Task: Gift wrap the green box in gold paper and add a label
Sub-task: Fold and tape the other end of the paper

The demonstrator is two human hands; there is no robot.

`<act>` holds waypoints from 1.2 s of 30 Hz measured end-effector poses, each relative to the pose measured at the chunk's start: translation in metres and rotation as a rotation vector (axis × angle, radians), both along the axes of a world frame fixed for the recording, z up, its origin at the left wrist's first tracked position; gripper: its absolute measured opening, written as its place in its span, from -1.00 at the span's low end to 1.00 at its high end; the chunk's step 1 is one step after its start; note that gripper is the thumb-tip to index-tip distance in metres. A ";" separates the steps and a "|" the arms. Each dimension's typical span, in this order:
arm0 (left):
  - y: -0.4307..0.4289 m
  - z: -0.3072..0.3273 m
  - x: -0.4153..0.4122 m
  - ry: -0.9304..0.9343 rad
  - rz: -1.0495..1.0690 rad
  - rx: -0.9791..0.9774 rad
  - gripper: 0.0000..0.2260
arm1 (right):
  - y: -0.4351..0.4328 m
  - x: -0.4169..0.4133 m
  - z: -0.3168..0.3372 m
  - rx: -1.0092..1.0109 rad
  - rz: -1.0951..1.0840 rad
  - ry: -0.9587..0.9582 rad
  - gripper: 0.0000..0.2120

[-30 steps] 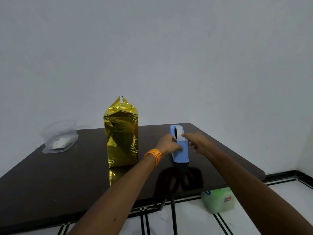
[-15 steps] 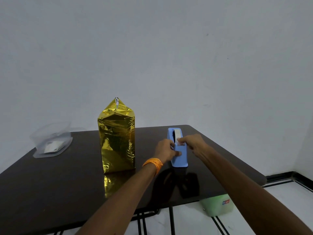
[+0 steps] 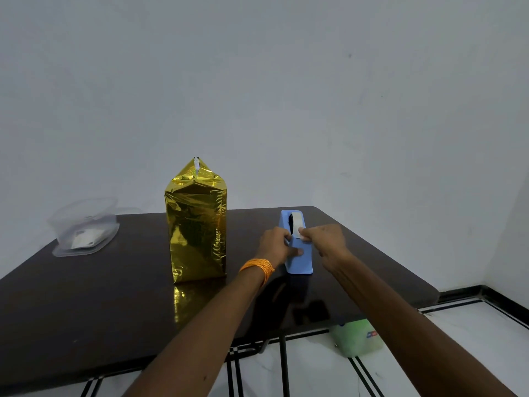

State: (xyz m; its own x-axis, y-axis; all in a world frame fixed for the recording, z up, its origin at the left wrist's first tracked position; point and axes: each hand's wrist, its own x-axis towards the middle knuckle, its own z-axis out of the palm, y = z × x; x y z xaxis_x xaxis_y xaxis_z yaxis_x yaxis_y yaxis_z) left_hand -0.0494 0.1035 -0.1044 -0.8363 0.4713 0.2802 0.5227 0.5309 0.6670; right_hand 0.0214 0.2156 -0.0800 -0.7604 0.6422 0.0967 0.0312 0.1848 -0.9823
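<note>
Now left hand [image 3: 275, 246] grips blue dispenser [image 3: 300, 263] on desk [image 3: 86, 310]; right hand [image 3: 329, 242] pinches white strip [image 3: 299, 224]; gold box [image 3: 197, 224] stands left.

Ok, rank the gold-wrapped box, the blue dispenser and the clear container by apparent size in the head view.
1. gold-wrapped box
2. clear container
3. blue dispenser, partly covered, so its place below the container is less sure
</note>
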 end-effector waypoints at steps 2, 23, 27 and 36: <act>0.000 0.000 0.002 0.001 0.003 0.006 -0.67 | -0.002 0.005 -0.004 -0.009 -0.006 -0.020 -0.78; -0.014 0.020 0.011 0.197 0.044 -0.094 -0.63 | 0.007 0.021 0.010 0.592 0.032 -0.040 -0.78; -0.037 0.057 0.009 0.411 0.075 -0.018 -0.68 | -0.012 0.011 0.030 0.466 0.120 0.138 -0.79; -0.095 0.148 0.022 0.592 0.030 0.277 -0.83 | -0.063 -0.016 0.059 0.268 0.489 0.428 -0.63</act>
State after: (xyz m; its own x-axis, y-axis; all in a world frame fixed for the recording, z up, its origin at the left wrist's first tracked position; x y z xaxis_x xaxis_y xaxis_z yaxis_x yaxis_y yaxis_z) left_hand -0.0274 0.0080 0.0437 -0.5145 0.2948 0.8052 0.8315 0.4007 0.3846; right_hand 0.0049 0.1524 -0.0207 -0.8160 0.1481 0.5588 -0.4962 0.3164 -0.8085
